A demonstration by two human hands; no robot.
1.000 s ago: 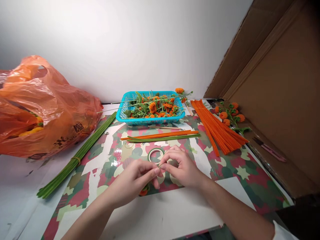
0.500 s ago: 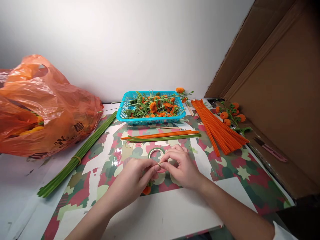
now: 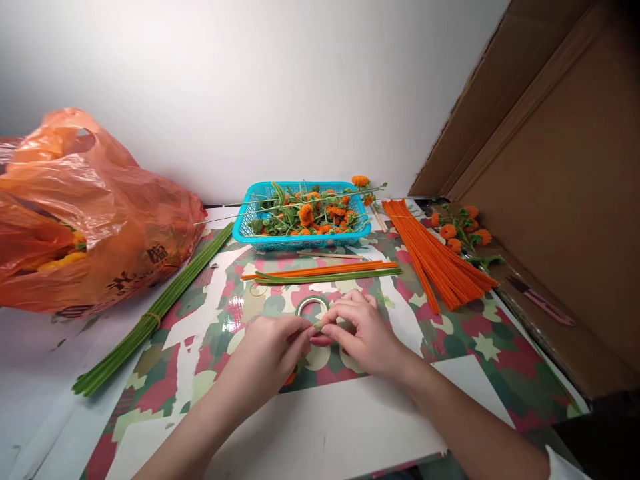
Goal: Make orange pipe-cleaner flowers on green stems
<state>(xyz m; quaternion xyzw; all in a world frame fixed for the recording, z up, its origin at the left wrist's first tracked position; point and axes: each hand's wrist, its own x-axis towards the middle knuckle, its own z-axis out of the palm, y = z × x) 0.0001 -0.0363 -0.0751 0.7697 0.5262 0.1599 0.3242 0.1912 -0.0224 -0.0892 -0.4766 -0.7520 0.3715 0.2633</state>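
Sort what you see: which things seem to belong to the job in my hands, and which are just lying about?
Likely part of the job:
small green piece, pinched between left hand and right hand
tape roll, just behind the hands
orange stems and green stems, coloured like the basket flowers

Seemingly just lying about:
plastic bag, left
pink-handled tool, right

Basket [image 3: 303, 244] sits at the back of the desk [image 3: 485, 373]; bag [image 3: 100, 220] out left; pipe-cleaner bundle [image 3: 440, 260] out right; tape roll [image 3: 313, 299] in front!

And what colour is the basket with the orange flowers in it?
The basket is bright turquoise blue; it shows best in the head view.
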